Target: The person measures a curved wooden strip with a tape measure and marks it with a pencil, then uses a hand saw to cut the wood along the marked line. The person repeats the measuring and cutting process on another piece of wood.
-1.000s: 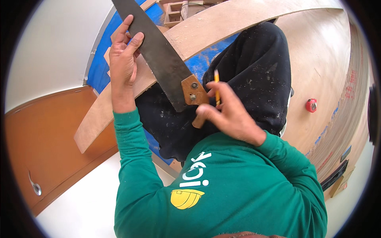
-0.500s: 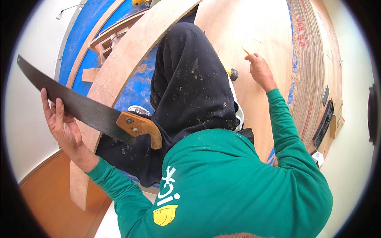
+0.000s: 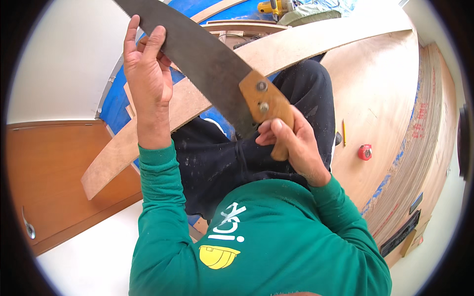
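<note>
While the left hand (image 3: pixel 148 74) pinches the handsaw (image 3: pixel 217 74) toward the far part of its blade (image 3: pixel 192 42), thumb on the visible face and other fingers partly hidden behind, the right hand (image 3: pixel 298 140) is wrapped around the wooden handle (image 3: pixel 276 98), below its 2 round bolts (image 3: pixel 262 87). The handsaw is held up slantwise in front of the black trousers (image 3: pixel 308 89), its blade reaching up and left across the curved plywood strip (image 3: pixel 190 106); whether blade and strip touch cannot be told from this angle. The toothed edge faces the left palm, so a good hold there would keep the pinch on the flat and the palm clear of the teeth. The right grip should carry most of the weight, wrist in line with the handle, so that the broad blade neither twists nor flexes. Any turn is best made slowly, with the teeth pointed away from wrist and legs. The pencil (image 3: pixel 344 133) and red tape measure (image 3: pixel 365 152) lie near each other on the plywood sheet (image 3: pixel 377 89), well apart from the blade.
</note>
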A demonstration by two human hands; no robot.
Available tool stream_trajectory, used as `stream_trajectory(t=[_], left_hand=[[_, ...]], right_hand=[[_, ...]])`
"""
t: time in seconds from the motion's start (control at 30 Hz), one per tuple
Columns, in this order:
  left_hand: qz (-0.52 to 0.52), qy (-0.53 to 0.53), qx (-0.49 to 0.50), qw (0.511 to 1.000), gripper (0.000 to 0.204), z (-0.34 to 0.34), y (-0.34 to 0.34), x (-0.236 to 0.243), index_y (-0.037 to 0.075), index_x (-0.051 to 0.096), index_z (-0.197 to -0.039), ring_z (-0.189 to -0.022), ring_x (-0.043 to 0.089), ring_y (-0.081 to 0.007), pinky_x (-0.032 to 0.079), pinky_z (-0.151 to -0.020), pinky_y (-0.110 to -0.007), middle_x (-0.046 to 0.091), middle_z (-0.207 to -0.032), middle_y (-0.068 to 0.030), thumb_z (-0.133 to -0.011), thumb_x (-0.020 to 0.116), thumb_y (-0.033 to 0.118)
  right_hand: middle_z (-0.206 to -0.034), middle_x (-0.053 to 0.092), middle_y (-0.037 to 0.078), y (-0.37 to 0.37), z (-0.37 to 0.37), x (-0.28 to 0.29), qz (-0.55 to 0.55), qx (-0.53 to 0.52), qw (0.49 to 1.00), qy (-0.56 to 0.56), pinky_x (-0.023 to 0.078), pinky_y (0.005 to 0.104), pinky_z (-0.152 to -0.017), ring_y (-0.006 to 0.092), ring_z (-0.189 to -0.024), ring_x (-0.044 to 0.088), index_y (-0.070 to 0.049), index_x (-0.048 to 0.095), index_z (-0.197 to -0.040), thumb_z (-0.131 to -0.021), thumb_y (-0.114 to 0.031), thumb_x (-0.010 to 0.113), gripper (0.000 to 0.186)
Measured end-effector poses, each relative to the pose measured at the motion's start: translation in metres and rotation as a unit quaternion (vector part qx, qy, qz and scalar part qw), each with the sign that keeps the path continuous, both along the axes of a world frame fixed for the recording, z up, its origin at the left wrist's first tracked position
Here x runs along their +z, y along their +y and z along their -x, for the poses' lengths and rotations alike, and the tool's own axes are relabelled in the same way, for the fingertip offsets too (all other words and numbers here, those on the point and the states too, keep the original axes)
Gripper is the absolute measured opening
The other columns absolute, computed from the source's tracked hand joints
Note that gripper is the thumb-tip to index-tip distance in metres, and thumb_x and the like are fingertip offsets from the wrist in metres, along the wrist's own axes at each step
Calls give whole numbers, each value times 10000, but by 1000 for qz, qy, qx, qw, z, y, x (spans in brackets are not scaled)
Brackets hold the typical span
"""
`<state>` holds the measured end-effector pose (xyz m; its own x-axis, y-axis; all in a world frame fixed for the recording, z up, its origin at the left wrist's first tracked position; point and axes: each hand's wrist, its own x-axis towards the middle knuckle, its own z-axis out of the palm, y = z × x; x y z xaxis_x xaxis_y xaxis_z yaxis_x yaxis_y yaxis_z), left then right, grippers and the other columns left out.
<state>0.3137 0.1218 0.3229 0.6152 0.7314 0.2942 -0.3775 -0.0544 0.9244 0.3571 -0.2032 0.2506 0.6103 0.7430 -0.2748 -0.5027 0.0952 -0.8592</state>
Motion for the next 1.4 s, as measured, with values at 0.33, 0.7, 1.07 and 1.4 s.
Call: stream_trajectory(t=[0.33, 0.7, 1.07, 1.4], left_hand=[[-400, 562, -169, 704, 924, 60, 63, -47, -15, 513, -1631, -1160, 757, -307, 578, -1050, -426, 754, -1295, -220, -1060, 740, 675], [-538, 546, 100, 635, 763, -1, 118, 18, 86, 682, -978, -899, 766, -430, 566, -793, -557, 760, -885, -193, -1012, 631, 847], [-584, 533, 123, 600, 727, 40, 284, -155, 46, 720, -1008, -1064, 706, -548, 517, -882, -681, 759, -1049, -295, -1085, 586, 757], [-402, 593, -44, 696, 744, 66, 183, -295, 42, 792, -1174, -1107, 725, -520, 535, -952, -634, 761, -1137, -312, -1054, 630, 758]], right_hand=[[-733, 600, -4, -23, -30, 7, -71, -81, 994, 6, 538, 258, -522, 64, -523, 563, -57, 635, -1104, -1157, -271, 714, 235], [-731, 557, -5, -59, -54, 6, -95, -373, 918, -99, 507, 273, -515, 73, -539, 531, -87, 643, -1150, -1180, -302, 685, 221], [-745, 520, -38, -218, -68, -27, 40, -602, 795, -56, 497, 239, -501, 62, -556, 536, -126, 646, -1169, -1158, -309, 732, 202], [-706, 521, -39, -180, -96, -7, 110, -511, 838, -158, 470, 225, -474, 43, -517, 511, -129, 614, -1109, -1178, -305, 708, 211]])
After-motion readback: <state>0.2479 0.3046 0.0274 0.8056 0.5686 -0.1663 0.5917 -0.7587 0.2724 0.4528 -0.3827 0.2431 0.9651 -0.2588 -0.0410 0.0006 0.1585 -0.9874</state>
